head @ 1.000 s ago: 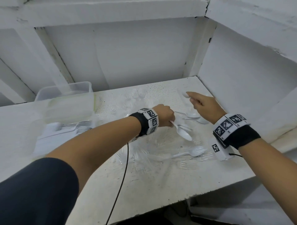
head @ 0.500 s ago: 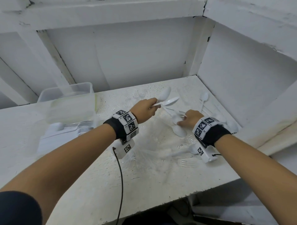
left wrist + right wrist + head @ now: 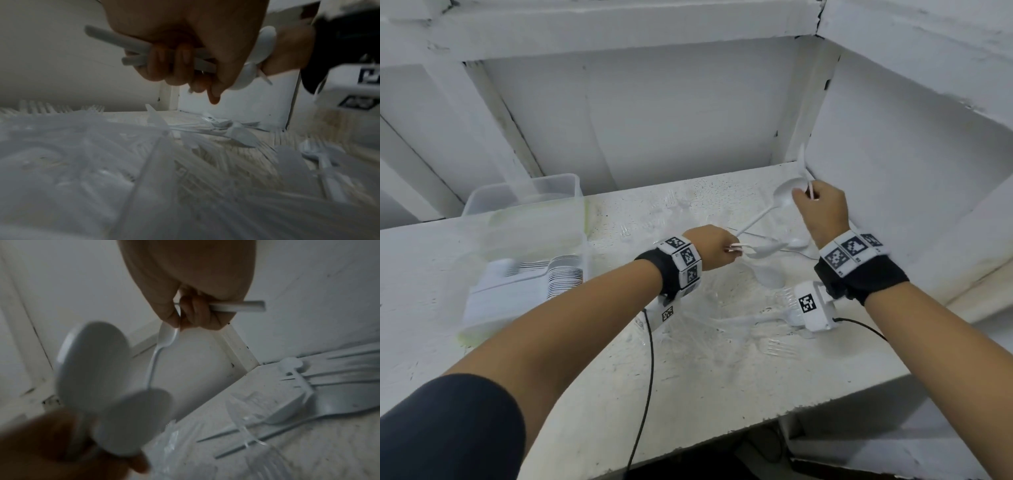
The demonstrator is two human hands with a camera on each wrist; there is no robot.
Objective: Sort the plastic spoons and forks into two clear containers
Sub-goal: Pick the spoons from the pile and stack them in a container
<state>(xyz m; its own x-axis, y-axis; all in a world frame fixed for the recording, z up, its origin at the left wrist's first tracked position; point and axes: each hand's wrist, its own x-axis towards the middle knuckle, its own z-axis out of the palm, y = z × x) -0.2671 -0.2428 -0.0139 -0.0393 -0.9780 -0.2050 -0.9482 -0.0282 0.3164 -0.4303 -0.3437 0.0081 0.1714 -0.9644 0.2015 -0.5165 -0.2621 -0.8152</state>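
Observation:
My left hand (image 3: 717, 250) grips a bundle of white plastic spoons (image 3: 763, 251) by their handles (image 3: 115, 38); their bowls (image 3: 92, 363) point toward the right hand. One longer spoon (image 3: 782, 198) from that bundle reaches up to the right hand. My right hand (image 3: 820, 209) is raised near the back right corner and pinches a white spoon (image 3: 802, 161), whose handle (image 3: 236, 307) sticks out past the fingers. More white spoons (image 3: 796, 243) and clear forks (image 3: 780, 347) lie on the shelf between the hands. A clear container (image 3: 524, 219) stands at the left.
In front of that container a second clear container (image 3: 482, 308) holds stacked cutlery (image 3: 565, 274). White walls close the shelf (image 3: 688, 394) at the back and right. A white fork (image 3: 774, 318) lies by the right wrist camera. A black cable (image 3: 647, 377) hangs over the front edge.
My right hand has lifted from the pile toward the back right corner with a spoon in it. The left hand, still holding its spoons, has shifted slightly right and nearer.

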